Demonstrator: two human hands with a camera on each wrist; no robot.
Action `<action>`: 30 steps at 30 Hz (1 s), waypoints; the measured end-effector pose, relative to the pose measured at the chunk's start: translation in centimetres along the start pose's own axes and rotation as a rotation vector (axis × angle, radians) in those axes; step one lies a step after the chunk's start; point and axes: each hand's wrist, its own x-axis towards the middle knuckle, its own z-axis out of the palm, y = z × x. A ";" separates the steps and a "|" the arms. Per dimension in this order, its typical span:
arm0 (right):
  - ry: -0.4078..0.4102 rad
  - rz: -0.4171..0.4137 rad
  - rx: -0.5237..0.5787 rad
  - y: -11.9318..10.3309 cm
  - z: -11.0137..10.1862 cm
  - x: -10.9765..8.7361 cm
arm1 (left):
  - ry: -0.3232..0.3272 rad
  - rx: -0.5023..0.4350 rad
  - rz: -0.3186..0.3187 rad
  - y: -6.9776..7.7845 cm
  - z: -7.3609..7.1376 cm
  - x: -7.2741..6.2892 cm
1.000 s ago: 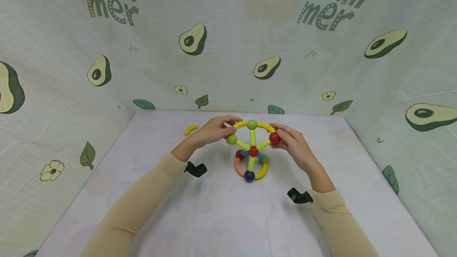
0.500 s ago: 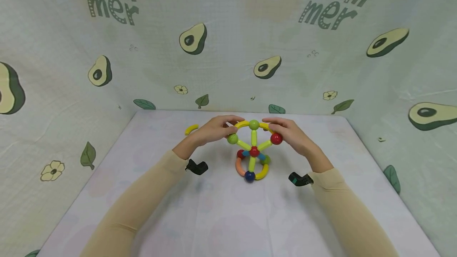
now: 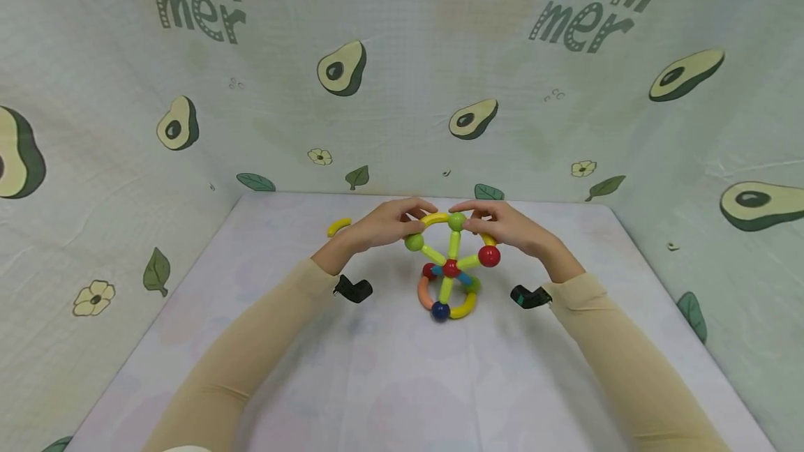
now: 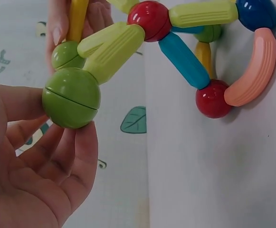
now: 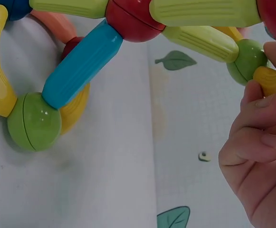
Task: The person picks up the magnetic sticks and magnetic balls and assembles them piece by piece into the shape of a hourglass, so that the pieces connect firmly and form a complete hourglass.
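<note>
A magnetic ball-and-stick structure stands on the table, its lower ring of curved sticks on the cloth and straight sticks meeting at a red centre ball. My left hand pinches the light-green ball at its upper left between thumb and fingers. At the top, my right hand has its fingers round a yellow curved stick, beside the top green ball. A red ball hangs below the right hand at the upper right. In the right wrist view, part of that hand is cut off.
A loose yellow curved stick lies on the table behind the left wrist. The white table meets a printed cloth backdrop at the back and sides. Black cameras sit at both wrists, the left one near the structure.
My right hand has moved left, from the red ball at upper right to the top green ball and yellow curved stick. The structure's upper ring has shifted and tilted slightly right; the left hand stays on its ball.
</note>
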 end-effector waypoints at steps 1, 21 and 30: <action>-0.005 -0.005 -0.002 0.0 0.0 0.0 | 0.006 0.004 0.004 0.0 0.0 0.1; -0.009 -0.014 -0.032 0.2 0.0 -0.1 | 0.044 0.033 0.026 0.0 0.4 0.6; -0.012 -0.020 -0.048 0.1 0.0 -0.3 | 0.022 0.009 0.035 -0.2 0.1 0.1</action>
